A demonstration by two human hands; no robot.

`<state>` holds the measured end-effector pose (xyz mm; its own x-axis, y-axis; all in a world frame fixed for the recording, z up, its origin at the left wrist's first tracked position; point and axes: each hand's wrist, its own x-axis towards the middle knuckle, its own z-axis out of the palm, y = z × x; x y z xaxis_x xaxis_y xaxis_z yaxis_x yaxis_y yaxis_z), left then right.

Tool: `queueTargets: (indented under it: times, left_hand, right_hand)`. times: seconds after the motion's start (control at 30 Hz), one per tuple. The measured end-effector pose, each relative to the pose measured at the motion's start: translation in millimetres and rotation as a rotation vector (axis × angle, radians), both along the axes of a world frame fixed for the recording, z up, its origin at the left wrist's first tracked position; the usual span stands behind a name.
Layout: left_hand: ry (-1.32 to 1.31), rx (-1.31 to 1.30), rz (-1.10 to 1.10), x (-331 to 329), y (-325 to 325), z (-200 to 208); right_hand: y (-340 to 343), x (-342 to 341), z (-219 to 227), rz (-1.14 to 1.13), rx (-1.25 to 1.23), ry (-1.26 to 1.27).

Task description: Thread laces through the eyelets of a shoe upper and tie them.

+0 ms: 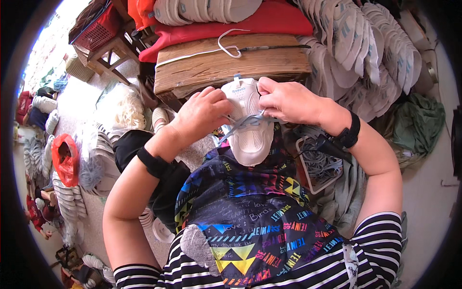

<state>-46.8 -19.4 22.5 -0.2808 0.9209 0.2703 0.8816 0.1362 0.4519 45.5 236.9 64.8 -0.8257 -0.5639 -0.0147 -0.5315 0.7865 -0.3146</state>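
A white shoe upper (248, 144) with its toe towards me is between my two hands, above my patterned apron (250, 202). A light blue shoelace (239, 126) crosses its front in loose strands. My left hand (204, 110) is closed at the upper's left edge, its fingertips at the lace. My right hand (288, 101) is closed in a pinch at the right edge, beside the lace's other side. The fingers hide just how each hand grips the lace.
A wooden block (231, 60) stands just ahead, with a white lace (226, 48) and a thin dark tool (274, 47) on it. Stacked shoe uppers (356, 48) hang at the far right. Grey-blue laces fill a white-rimmed basket (320, 166) by my right side. An orange bag (65, 159) lies left.
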Motion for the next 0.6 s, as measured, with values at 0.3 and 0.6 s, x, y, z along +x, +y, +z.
queueTargets:
  times: [0.3, 0.6]
  left_hand:
    - [-0.408, 0.126, 0.288, 28, 12, -25]
    - [-0.510, 0.688, 0.432, 37, 20, 61]
  right_hand:
    - [-21, 8, -34, -0.443, -0.424, -0.205]
    - [-45, 11, 47, -0.247, -0.942, -0.465]
